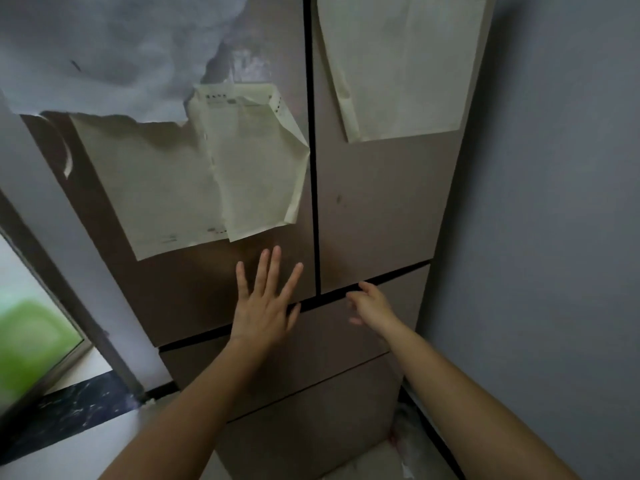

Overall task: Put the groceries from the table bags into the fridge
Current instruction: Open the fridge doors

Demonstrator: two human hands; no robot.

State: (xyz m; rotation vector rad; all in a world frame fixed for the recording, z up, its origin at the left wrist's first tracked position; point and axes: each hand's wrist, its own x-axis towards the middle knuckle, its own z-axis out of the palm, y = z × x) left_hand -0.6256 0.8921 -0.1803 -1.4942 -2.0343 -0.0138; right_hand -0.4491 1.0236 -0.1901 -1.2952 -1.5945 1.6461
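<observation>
The fridge (363, 202) fills the middle of the frame — a tall brown unit with two upper doors split by a dark vertical seam and drawers below a dark horizontal gap. All of it looks shut. It is rigid and heavy, and there are no handles to be seen, so the likely hold is the recessed lower edge of a door, in that gap. A door should swing stiffly at first against its seal, then freely.

The left hand (265, 306) lies flat and spread on the lower part of the left door (207, 282), fingers open, grasping nothing. The right hand (369, 303) is loosely curled at the gap under the right door (377, 209), fingertips near or at the edge; whether they have hooked it I cannot tell, and it holds nothing else.

Pale papers (214, 174) hang on the left door, creased and curling, with another sheet (401, 64) at upper right — light things that could flap or tear loose. No bags or groceries are in view.
</observation>
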